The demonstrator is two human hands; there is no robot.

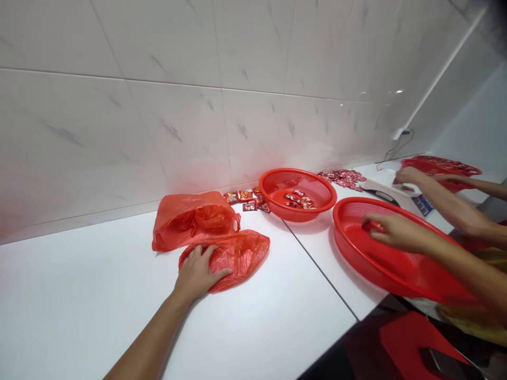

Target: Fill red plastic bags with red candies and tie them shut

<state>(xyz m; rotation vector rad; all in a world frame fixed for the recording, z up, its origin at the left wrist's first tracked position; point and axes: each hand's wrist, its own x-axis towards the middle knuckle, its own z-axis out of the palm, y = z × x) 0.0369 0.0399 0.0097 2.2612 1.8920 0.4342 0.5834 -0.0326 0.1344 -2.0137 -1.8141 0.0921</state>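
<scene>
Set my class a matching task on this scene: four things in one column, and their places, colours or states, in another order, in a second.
Column 1
1. Left hand
2. Middle basket
3. Wall
4. Loose packets nearest the bags

Column 2
A. Red, with small wrapped pieces inside
B. On the white table, between the rear bag and a basket
C. On the front bag, fingers spread
D. Pale, with grey streaks

Right pairs: 1-C, 2-A, 3-D, 4-B
</scene>
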